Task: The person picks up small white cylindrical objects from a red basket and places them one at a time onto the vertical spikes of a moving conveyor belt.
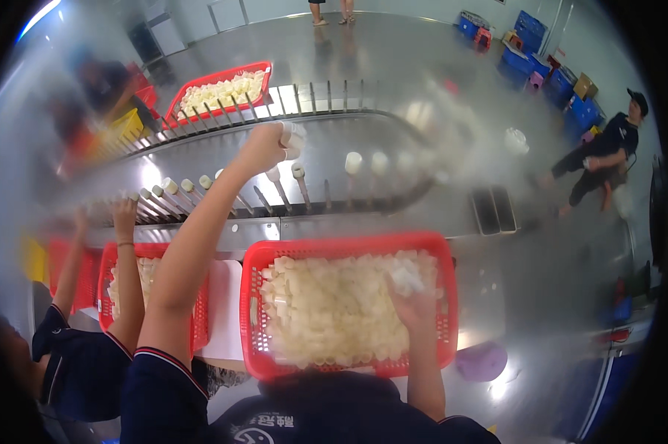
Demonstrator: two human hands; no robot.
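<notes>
White caps (334, 307) are filling the red basket (348, 247) directly in front of me, heaped nearly to its rim, and a few more are being carried in my hands. I am holding my left hand (266, 146) out at full reach over the conveyor (363, 152), its fingers closed around a small white cap (292, 140) just above the row of upright pins (289, 189). I am resting my right hand (415, 302) inside the basket, toward its right side, fingers curled down into the heap; whether they are pinching a particular cap I cannot tell, as the view is hazy there.

Several pins to the left and right of my left hand are already wearing white caps, while others are standing bare. The conveyor is curving away to the right, where blur is hiding detail.

To my left, a co-worker's arms (126, 259) are reaching toward the same row of pins over a second red basket (110, 255). A third red basket (223, 89) of white pieces is sitting on the far side of the conveyor. At the right edge, a person in dark clothing (604, 155) is crouching on the floor near blue crates (530, 44).
</notes>
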